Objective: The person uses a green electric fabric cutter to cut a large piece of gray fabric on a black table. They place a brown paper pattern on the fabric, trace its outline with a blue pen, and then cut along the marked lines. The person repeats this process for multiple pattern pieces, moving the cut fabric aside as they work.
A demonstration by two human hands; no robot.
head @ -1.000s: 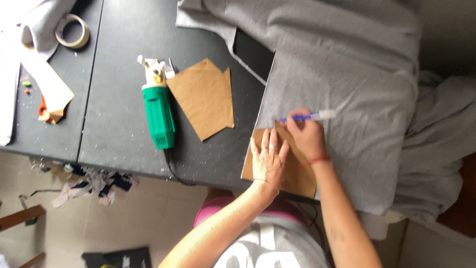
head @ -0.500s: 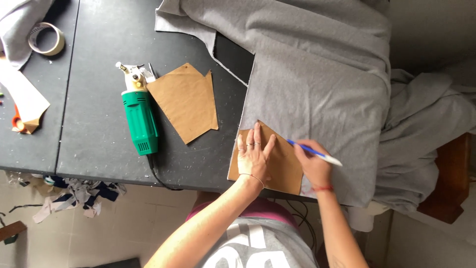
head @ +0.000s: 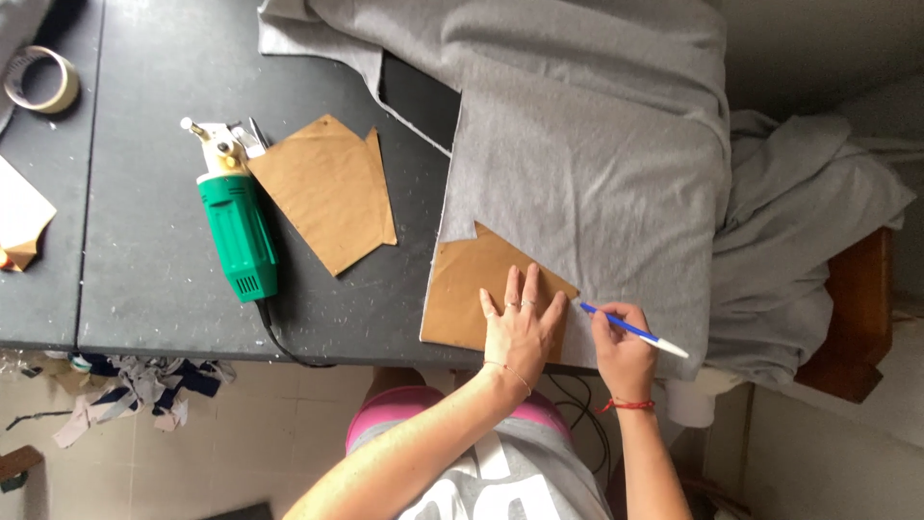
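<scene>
1. Brown card pattern piece (head: 462, 294), one of two I count, lies at the near table edge on the grey fabric (head: 587, 193). My left hand (head: 520, 327) presses flat on it, fingers spread open.
2. Just right of it, my right hand (head: 624, 349) has its fingers closed round one blue pen (head: 630, 329), whose tip meets the fabric beside the card's right edge.
3. On the floor at near left I see a heap of fabric scraps (head: 135, 385).
4. Further left on the dark table (head: 144, 289) lies one green electric cutter (head: 236, 226), its cord trailing over the near edge.
5. Touching the cutter's right side is the second brown pattern piece (head: 327, 197), lying loose.
6. At the far left corner sits one roll of tape (head: 40, 79).
7. Grey fabric covers the table's right side and spills off to the right over a wooden seat (head: 861, 308).
8. Against half a second ago, my right hand has shifted the pen in closer to the card's edge; a second ago it was marking along the far side. My left hand has stayed on the card.
</scene>
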